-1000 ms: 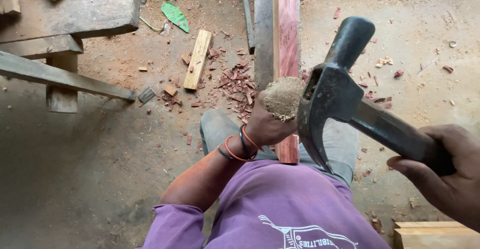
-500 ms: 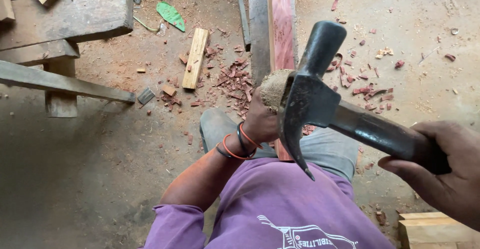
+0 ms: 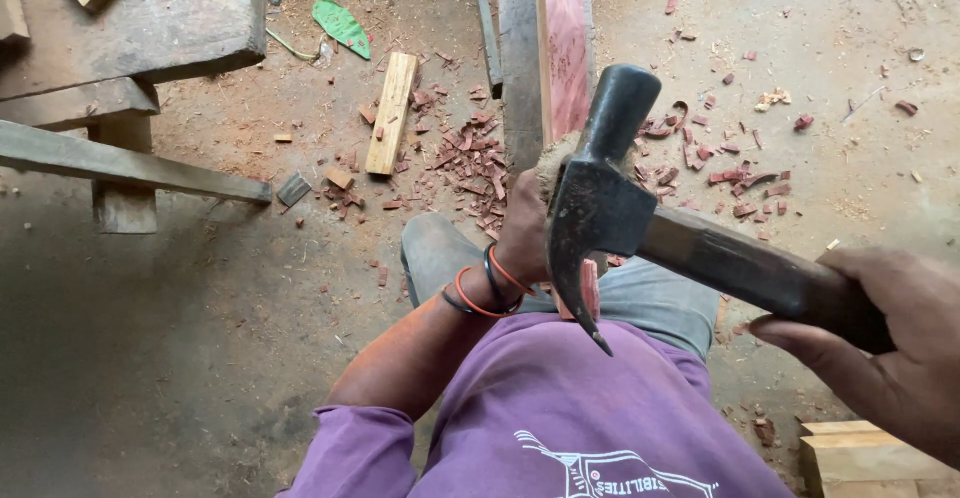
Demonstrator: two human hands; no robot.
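Observation:
My right hand (image 3: pixel 890 348) grips the dark handle of a black claw hammer (image 3: pixel 600 198), whose head is raised close in front of the camera, claw pointing down. My left hand (image 3: pixel 522 233), with orange and black bands on the wrist, is closed around a tool with a frayed, fibrous wooden top (image 3: pixel 553 156); the hammer head hides most of it. That tool stands against the near end of a long reddish plank (image 3: pixel 566 48), which runs away from me beside a grey plank (image 3: pixel 518 58). I wear a purple shirt and grey trousers.
Red wood chips (image 3: pixel 470 163) litter the dirt floor around the planks. A short pale wood block (image 3: pixel 391 113) lies left of them. Heavy grey timbers (image 3: pixel 130 28) are stacked at the upper left, pale boards (image 3: pixel 870 453) at the lower right. A green leaf (image 3: pixel 341 25) lies farther back.
The hammer has swung left and down, its head now overlapping the frayed tool top. My left hand has stayed on the tool.

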